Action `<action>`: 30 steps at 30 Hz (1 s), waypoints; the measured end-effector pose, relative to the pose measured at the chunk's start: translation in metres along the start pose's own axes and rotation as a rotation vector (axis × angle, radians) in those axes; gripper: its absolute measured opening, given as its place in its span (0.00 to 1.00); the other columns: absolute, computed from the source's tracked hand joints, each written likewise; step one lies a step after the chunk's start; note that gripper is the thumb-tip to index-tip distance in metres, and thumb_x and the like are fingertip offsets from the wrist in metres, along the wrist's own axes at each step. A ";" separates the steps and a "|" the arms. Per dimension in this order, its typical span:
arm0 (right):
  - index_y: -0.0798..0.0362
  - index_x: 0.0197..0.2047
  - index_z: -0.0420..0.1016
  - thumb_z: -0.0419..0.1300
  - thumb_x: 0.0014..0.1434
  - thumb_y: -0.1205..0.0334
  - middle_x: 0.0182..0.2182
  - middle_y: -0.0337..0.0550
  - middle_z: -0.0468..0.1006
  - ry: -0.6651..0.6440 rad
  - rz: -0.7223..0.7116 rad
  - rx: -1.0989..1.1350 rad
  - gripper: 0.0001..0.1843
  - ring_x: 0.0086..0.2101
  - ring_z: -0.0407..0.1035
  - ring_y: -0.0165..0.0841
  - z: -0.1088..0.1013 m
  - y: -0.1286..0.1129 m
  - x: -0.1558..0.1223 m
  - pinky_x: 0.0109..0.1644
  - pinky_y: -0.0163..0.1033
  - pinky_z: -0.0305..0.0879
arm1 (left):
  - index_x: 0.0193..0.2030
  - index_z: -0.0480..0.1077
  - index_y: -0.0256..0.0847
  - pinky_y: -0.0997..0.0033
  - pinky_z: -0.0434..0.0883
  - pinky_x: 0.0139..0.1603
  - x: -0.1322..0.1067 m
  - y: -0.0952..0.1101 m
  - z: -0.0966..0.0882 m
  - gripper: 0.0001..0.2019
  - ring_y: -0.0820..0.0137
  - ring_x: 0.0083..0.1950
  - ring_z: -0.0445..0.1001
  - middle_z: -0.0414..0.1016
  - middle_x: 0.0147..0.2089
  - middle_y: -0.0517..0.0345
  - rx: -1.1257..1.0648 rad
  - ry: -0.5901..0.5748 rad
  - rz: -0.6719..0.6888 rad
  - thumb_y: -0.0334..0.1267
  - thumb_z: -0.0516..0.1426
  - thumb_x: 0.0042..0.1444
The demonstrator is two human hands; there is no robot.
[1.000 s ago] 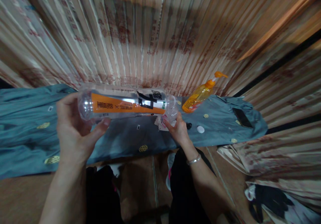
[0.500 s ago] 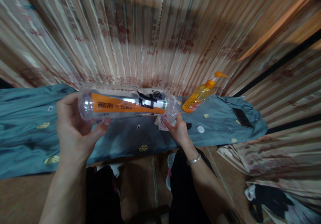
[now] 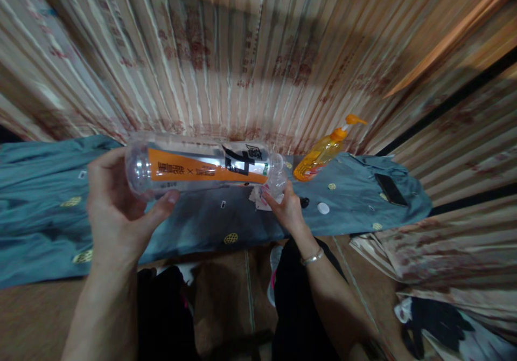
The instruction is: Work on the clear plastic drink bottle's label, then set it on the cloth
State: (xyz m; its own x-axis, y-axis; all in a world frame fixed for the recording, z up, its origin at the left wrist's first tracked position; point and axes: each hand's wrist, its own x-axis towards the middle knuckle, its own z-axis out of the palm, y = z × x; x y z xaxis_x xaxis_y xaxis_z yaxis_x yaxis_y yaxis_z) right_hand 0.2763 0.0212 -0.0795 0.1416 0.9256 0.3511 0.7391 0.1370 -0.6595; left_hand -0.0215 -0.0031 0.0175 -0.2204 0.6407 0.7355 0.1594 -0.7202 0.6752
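Observation:
A large clear plastic bottle (image 3: 202,166) with an orange and black label lies sideways in the air above the cloth. My left hand (image 3: 121,205) grips its rounded base, thumb underneath and fingers behind. At the other end, my right hand (image 3: 288,205) is closed on clear plastic (image 3: 276,182) beside the bottle's neck; whether this is the neck itself or a separate small container I cannot tell. Below the neck end sits a crumpled pale, printed wrapper or paper (image 3: 258,198), partly hidden. A white round cap (image 3: 323,208) lies to the right of my right hand.
An orange pump bottle (image 3: 321,156) stands at the cloth's back edge. A black phone (image 3: 390,189) lies on the teal cloth (image 3: 194,223) at the right. Next to my right hand is a small black object (image 3: 304,202). Patterned curtains (image 3: 242,70) hang behind.
My left hand and the base end of the large bottle have shifted very slightly, and the label appears turned a little. My right hand stays in place.

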 end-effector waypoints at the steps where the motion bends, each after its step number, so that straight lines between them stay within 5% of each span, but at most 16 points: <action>1: 0.55 0.59 0.64 0.63 0.55 0.48 0.41 0.53 0.83 0.001 -0.001 0.001 0.32 0.39 0.79 0.48 0.000 0.000 0.000 0.40 0.45 0.73 | 0.54 0.70 0.44 0.81 0.77 0.32 0.000 0.001 0.000 0.41 0.73 0.48 0.76 0.74 0.50 0.56 -0.004 -0.001 0.002 0.36 0.75 0.28; 14: 0.55 0.59 0.64 0.63 0.56 0.48 0.42 0.54 0.83 -0.009 -0.011 0.015 0.32 0.41 0.79 0.48 -0.001 -0.003 0.000 0.41 0.46 0.73 | 0.56 0.69 0.44 0.73 0.80 0.34 0.000 0.008 0.002 0.42 0.66 0.51 0.76 0.74 0.53 0.53 0.067 0.003 0.022 0.41 0.75 0.30; 30: 0.56 0.59 0.63 0.62 0.56 0.49 0.42 0.54 0.83 -0.008 -0.013 0.021 0.32 0.41 0.79 0.48 0.000 -0.001 0.001 0.42 0.47 0.74 | 0.57 0.69 0.45 0.74 0.81 0.37 0.002 0.011 0.002 0.43 0.68 0.53 0.76 0.75 0.54 0.54 0.029 -0.029 0.026 0.35 0.75 0.28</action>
State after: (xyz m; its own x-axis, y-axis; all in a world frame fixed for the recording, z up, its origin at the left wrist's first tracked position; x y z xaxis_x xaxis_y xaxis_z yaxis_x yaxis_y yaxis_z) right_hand 0.2752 0.0216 -0.0785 0.1271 0.9265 0.3542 0.7269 0.1560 -0.6688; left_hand -0.0180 -0.0087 0.0262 -0.1874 0.6300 0.7537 0.1922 -0.7289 0.6571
